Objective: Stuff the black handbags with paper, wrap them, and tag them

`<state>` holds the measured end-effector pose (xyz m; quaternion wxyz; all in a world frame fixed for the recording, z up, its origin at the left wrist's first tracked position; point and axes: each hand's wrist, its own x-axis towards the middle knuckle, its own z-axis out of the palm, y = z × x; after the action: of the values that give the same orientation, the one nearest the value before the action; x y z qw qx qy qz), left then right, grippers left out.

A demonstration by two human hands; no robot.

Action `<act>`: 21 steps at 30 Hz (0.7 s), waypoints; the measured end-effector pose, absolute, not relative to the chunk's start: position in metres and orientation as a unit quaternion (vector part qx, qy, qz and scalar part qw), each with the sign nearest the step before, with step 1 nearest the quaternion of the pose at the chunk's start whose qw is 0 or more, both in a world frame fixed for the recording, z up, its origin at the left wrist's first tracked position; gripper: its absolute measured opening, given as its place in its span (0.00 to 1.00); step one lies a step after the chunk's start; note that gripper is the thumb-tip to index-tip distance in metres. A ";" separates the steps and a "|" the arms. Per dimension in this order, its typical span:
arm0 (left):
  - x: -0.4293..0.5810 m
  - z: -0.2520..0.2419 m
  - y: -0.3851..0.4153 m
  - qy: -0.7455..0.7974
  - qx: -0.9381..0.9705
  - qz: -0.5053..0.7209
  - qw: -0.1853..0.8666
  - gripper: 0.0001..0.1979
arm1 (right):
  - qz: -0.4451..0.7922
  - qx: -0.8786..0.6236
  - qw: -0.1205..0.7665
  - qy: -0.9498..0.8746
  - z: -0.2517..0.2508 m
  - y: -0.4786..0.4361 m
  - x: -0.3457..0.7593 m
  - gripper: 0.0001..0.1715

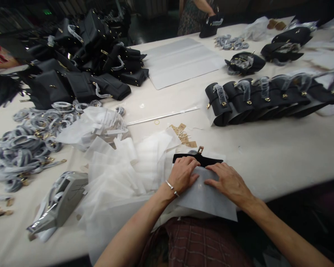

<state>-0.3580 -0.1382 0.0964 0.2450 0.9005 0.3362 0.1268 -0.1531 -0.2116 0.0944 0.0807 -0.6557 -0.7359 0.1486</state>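
Note:
In front of my body a sheet of translucent white paper [208,194] lies against a black handbag [202,160], covering most of it. Only the bag's dark upper strip and a gold clasp [200,150] show beyond the paper. My left hand [184,171], wearing a bracelet, is closed at the left of the sheet's far edge, thumb on the paper and fingers reaching onto the bag. On the right, my right hand [225,181] grips the same edge, thumb and fingers bent around it. The bag's lower part is hidden.
Translucent sheets [153,159] are stacked to the left, beside a tape dispenser [64,200] and wrapped straps [30,142]. Tan tags [183,135] lie ahead. Black bags [86,66] are heaped at far left; more bags [245,98] stand in a right-hand row. Another person [195,16] works across the table.

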 end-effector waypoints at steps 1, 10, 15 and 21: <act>-0.363 0.094 -0.144 0.329 0.901 0.165 0.231 0.12 | 0.151 -0.654 0.080 -0.737 0.093 -0.211 -0.151 0.23; -0.389 0.074 -0.191 0.265 0.937 0.159 0.161 0.08 | 0.037 -0.610 0.176 -0.772 0.106 -0.227 -0.169 0.15; -0.388 0.068 -0.195 0.253 0.942 0.160 0.154 0.09 | 0.173 -0.560 0.252 -0.770 0.099 -0.245 -0.186 0.10; -0.391 0.062 -0.205 0.259 0.938 0.170 0.154 0.11 | 0.217 -0.610 0.257 -0.718 0.081 -0.253 -0.187 0.09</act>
<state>-0.3908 -0.2051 0.0622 0.1543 0.9381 0.2593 0.1699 -0.1873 -0.2530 0.0808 0.2568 -0.6100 -0.7176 0.2168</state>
